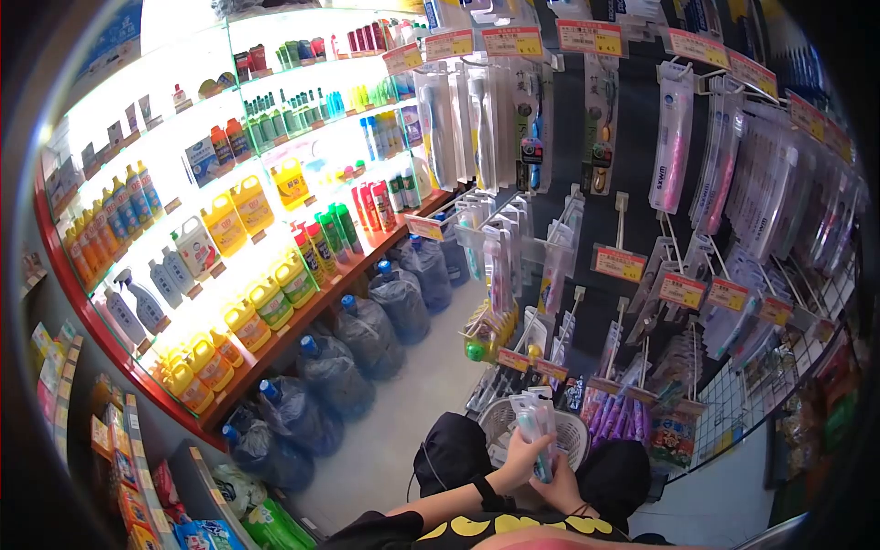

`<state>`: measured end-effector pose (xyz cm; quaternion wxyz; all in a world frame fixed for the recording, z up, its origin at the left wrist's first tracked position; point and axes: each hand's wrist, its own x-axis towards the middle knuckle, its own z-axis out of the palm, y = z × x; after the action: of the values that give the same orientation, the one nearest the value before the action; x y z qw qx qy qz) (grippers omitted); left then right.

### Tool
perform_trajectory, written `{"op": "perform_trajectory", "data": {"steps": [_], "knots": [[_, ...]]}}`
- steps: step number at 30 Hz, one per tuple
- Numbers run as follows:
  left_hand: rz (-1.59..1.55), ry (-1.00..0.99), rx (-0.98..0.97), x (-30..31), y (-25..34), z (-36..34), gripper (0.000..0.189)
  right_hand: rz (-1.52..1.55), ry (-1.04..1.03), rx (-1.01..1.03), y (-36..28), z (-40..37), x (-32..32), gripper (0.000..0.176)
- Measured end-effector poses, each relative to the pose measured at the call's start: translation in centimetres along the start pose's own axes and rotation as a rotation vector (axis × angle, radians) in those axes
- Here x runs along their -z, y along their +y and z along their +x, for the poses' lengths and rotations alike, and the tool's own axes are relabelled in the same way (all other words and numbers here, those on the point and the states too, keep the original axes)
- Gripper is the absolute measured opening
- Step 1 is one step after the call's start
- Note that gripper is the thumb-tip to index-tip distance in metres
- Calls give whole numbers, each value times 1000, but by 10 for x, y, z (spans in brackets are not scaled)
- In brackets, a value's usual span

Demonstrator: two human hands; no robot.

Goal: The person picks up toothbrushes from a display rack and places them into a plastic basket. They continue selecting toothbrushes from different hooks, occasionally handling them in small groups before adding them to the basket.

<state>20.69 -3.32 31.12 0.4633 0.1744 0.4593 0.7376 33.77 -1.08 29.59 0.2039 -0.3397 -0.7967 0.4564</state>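
Observation:
My left hand has its fingers wrapped round the side of some packaged toothbrushes in clear plastic, held upright above my lap. Below it and to the right, my right hand closes on the lower end of the same packs. Right behind the packs is a light grey plastic basket, between my knees, with its contents partly hidden. Above the basket, more packaged toothbrushes hang from hooks on a dark display.
Lit shelves of bottles stand at the left. Large blue water bottles line the floor below them. Red and yellow price tags stick out from the hooks. Packed goods fill the lower-left shelves.

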Motion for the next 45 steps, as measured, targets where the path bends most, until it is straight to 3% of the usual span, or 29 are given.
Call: {"op": "perform_trajectory", "data": {"steps": [7,13,19,24,26,30,32,36,37,38,40,42,44,45], "knots": [[77,-32,14,-7,-15,4,46,-39,57,-32,26,-4,-2,63],[76,-6,24,-3,-7,2,48,-69,33,-90,11,-2,0,63],[67,68,157,16,2,1,46,-99,-9,-78,20,5,-15,65],[22,248,191,45,-19,8,40,-168,-65,-93,19,14,-22,65],[10,265,202,52,-26,8,40,-224,-140,-185,13,16,-19,66],[32,299,241,43,-14,10,40,-186,-133,-131,20,19,-17,65],[-85,229,71,51,-35,14,42,-211,-80,-39,43,20,-24,58],[21,147,78,54,-38,18,55,-139,-60,-128,44,22,-18,47],[43,158,84,48,-31,16,48,-155,-118,-162,27,22,0,44],[199,281,239,64,-35,21,43,-244,-34,-160,39,20,0,42],[120,222,135,73,-18,28,16,-282,19,-282,65,27,16,54],[-42,404,71,67,11,27,20,-330,99,-352,81,31,37,44],[-86,387,1,89,31,32,36,-400,-41,-422,108,42,53,48],[-76,401,-22,95,42,34,35,-420,-134,-474,112,51,58,49]]}}
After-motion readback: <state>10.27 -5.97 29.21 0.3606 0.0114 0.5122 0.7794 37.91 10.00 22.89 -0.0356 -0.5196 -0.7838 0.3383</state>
